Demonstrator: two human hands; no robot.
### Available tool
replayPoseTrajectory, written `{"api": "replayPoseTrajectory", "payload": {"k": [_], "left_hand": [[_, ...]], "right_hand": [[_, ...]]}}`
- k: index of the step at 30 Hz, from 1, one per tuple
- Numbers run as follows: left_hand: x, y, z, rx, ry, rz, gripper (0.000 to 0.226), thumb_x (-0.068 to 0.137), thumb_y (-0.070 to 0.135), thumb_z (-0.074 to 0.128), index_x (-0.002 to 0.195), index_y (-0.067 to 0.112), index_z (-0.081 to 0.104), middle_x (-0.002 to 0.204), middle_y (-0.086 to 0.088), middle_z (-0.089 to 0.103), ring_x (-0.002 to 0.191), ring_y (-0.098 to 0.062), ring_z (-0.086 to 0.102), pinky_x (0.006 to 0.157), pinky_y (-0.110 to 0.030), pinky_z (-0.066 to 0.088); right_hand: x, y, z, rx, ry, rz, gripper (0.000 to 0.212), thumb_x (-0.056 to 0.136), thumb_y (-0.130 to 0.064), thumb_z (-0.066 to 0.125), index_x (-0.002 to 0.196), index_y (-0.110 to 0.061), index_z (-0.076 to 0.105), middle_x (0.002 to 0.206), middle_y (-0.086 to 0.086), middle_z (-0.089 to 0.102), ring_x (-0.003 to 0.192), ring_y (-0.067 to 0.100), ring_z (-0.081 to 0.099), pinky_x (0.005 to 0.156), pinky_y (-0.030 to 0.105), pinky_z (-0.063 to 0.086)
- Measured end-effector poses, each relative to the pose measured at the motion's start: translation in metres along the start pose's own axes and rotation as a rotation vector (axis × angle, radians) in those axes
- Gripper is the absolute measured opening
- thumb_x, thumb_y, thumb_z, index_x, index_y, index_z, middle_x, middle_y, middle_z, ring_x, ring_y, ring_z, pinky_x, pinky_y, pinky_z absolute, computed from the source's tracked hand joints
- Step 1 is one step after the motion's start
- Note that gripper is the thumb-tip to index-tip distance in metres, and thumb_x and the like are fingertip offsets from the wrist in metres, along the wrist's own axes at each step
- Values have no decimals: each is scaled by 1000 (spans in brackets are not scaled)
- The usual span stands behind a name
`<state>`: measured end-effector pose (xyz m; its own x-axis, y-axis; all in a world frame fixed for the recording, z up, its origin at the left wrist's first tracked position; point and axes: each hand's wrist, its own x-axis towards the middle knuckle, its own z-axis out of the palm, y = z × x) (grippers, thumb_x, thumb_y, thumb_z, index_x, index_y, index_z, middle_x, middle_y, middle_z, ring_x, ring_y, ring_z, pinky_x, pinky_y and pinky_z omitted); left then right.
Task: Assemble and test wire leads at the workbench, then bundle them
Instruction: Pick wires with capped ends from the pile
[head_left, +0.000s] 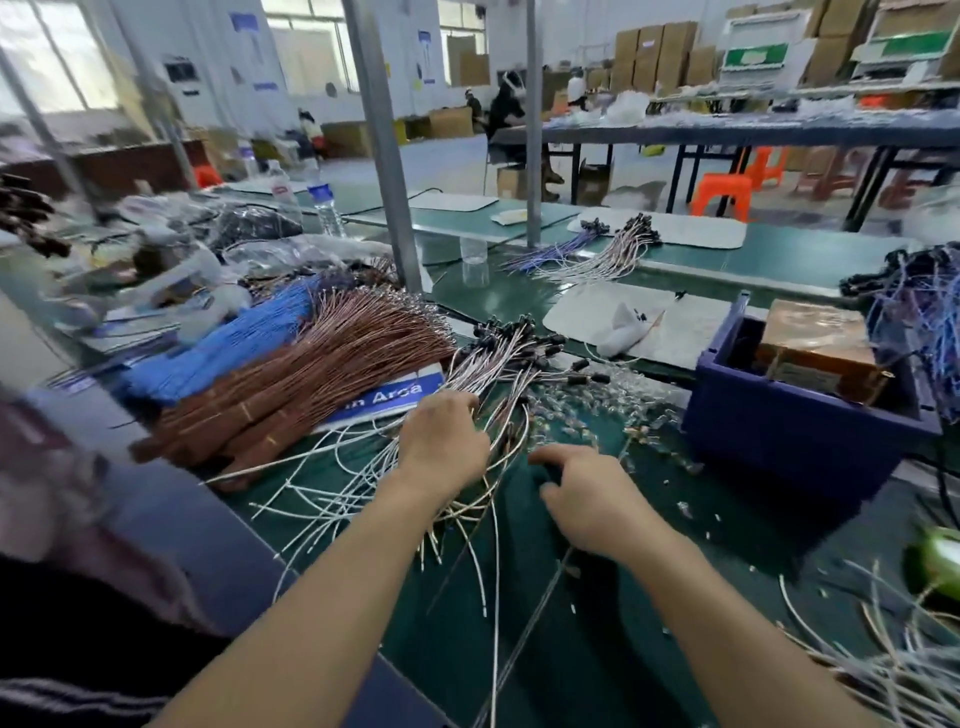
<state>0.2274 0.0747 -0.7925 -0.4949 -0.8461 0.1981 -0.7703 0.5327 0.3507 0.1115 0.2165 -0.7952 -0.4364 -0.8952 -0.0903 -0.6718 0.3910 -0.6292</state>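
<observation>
A loose pile of white wire leads (483, 364) with black end caps fans across the green bench mat (675, 571). My left hand (441, 441) lies on top of this pile, its fingers curled into the wires. My right hand (587, 493) hovers just right of the pile with bent fingers and pinches one thin lead (524, 629) that trails down toward the bench edge. Small clear connector parts (587, 410) lie scattered beyond my right hand.
Bundles of brown wires (311, 384) and blue wires (234, 343) lie at the left. A dark blue bin (789, 436) holding a cardboard box stands at the right. More white leads (893, 670) lie at the lower right. A grey post (384, 145) rises behind.
</observation>
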Motion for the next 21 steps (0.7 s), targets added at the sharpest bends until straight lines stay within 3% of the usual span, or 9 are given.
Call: {"api": "replayPoseTrajectory", "payload": {"k": [3,7,11,13,15,18,21], "left_hand": [[13,0,11,6,39,23,49,91,37,72,135,20,63,131,-4,67,119,-23,61,102,-39,48],[27,10,25,27,142,39,37,91,52,69,115,25,73,115,0,71,108,-21,60,95,-38,45],[39,27,35,63,66,-11,40,89,68,61,98,31,74,93,7,69,84,-15,49,90,-38,41],[41,32,37,36,41,-48,30,90,61,66,96,32,74,90,10,70,77,-13,48,85,-36,43],[41,35,36,-35,58,-102,17,91,47,70,93,32,77,91,10,74,72,-12,51,70,-29,43],[39,34,34,-146,97,-191,12,91,35,70,85,30,80,77,12,71,60,-6,53,49,-21,34],[30,34,35,-168,207,-175,13,91,33,69,86,28,80,74,10,72,58,-9,52,59,-26,48]], "right_hand": [[13,0,-1,4,8,-11,47,91,-11,54,129,-36,66,125,-6,69,96,13,61,75,15,44],[27,10,-13,111,-11,16,41,87,-5,58,104,-39,74,106,-18,72,97,6,65,78,16,50],[32,23,-16,290,-26,25,47,84,5,59,102,-34,78,99,-22,76,103,1,68,93,22,54],[33,29,-13,323,-20,14,48,84,6,59,101,-34,78,100,-21,76,103,1,68,95,22,53],[35,32,-10,368,-19,13,47,83,6,59,98,-35,79,98,-19,77,102,2,69,94,25,55],[37,35,-10,446,-26,20,48,83,5,59,94,-37,79,96,-19,77,98,2,70,87,23,56],[38,37,-10,479,-30,28,47,83,3,60,93,-38,80,96,-18,77,97,6,71,87,26,58]]}}
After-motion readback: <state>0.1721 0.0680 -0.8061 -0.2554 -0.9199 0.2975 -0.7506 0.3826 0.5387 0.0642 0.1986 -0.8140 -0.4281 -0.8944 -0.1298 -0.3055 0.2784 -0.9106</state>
